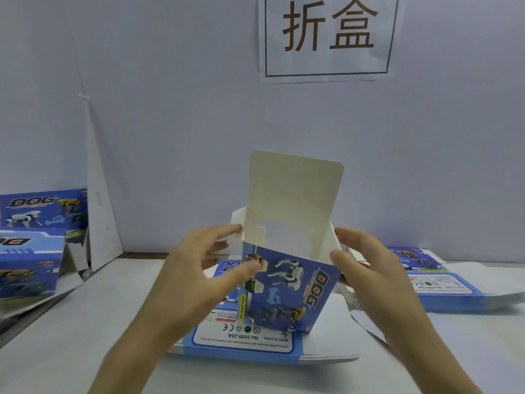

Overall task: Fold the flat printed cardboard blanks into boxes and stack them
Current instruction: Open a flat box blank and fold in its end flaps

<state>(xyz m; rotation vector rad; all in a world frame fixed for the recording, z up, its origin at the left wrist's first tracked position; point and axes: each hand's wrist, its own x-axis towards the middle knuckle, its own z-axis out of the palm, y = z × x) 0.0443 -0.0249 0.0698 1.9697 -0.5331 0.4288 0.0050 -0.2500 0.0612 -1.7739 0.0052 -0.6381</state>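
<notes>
A half-formed blue printed box (pixel 287 291) with a robot-dog picture stands upright on a pile of flat blanks (pixel 250 341) at the table's middle. Its tall white top flap (pixel 292 194) points straight up and the top is open. My left hand (pixel 199 268) grips the box's left edge, thumb on the printed front and fingers by the left side flap. My right hand (pixel 366 268) holds the right side, thumb at the front corner and fingers behind the right flap. Folded boxes (pixel 31 265) are stacked at the far left.
Another pile of flat blanks (pixel 443 282) lies on the table to the right. A white wall with a paper sign (pixel 329 35) rises close behind. Loose white sheets (pixel 99 200) lean in the left corner. The table's left edge drops off near the stacked boxes.
</notes>
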